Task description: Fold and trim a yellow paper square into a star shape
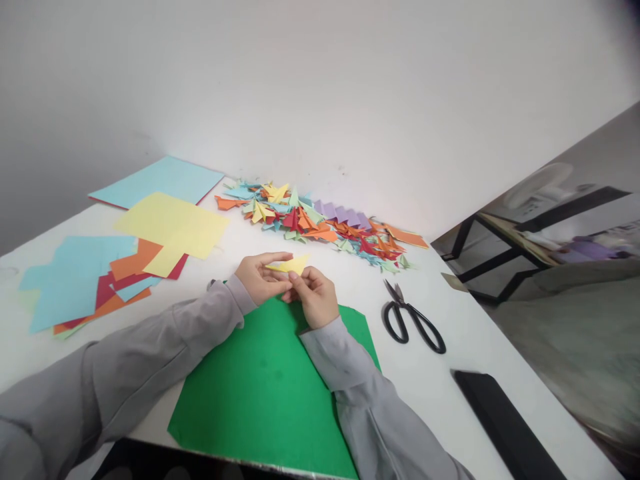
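A small folded piece of yellow paper (295,265) is held between my two hands, just above the far edge of a green board (270,380). My left hand (263,277) pinches it from the left side, thumb and fingers closed. From the right, my right hand (315,293) grips its lower edge between thumb and fingers. Parts of the paper are hidden behind the fingers. Beyond the hands lies a long heap of small folded paper planes (303,220) in several colours.
Coloured paper sheets (170,220) and cut pieces (85,267) spread over the left of the white table (420,407). Black-handled scissors (407,317) lie to the right, with a long black object (500,420) nearer me. A wall stands behind; beyond the right edge is a black-framed rack (510,240).
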Tool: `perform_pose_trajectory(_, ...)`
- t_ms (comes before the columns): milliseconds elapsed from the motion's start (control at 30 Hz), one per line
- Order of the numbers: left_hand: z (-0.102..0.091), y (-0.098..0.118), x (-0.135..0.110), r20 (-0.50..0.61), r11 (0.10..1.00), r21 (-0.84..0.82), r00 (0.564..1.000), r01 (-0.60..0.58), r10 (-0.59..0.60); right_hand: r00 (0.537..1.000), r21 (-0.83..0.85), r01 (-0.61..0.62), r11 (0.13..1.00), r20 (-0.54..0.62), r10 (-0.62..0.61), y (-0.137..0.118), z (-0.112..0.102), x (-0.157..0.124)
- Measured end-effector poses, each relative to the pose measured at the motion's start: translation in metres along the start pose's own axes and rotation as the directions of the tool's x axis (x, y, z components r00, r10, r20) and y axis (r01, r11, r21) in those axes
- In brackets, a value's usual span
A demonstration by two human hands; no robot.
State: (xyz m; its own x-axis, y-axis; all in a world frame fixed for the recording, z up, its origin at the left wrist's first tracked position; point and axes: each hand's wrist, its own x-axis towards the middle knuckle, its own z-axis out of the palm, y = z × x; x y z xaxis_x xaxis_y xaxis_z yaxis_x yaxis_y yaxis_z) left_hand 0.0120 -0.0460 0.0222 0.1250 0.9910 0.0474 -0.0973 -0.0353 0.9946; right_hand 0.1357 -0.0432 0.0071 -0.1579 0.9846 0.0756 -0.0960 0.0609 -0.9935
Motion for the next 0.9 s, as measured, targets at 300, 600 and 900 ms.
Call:
perform_pose_trajectory(300,-0.005,0.002,0.016,-0.056,0.911,-0.357,0.969,0.206,-0.241,0.998,0.06,-0.014,0.998,-0.053,0.017,-0.001,-0.002,0.001)
perform_pose_trajectory(600,-0.002,-0.001,0.011,-0.093,0.989,-0.121,0.991,0.08,-0.091,0.997,0.072,-0.071,0.995,-0.005,0.072,0.0,-0.002,0.002)
perform_pose_trajectory(900,-0.005,-0.006,0.012,-0.074,0.99,-0.097,0.992,0.098,-0.105,0.998,-0.123,0.063,0.99,-0.021,-0.067,-0.002,-0.001,-0.002)
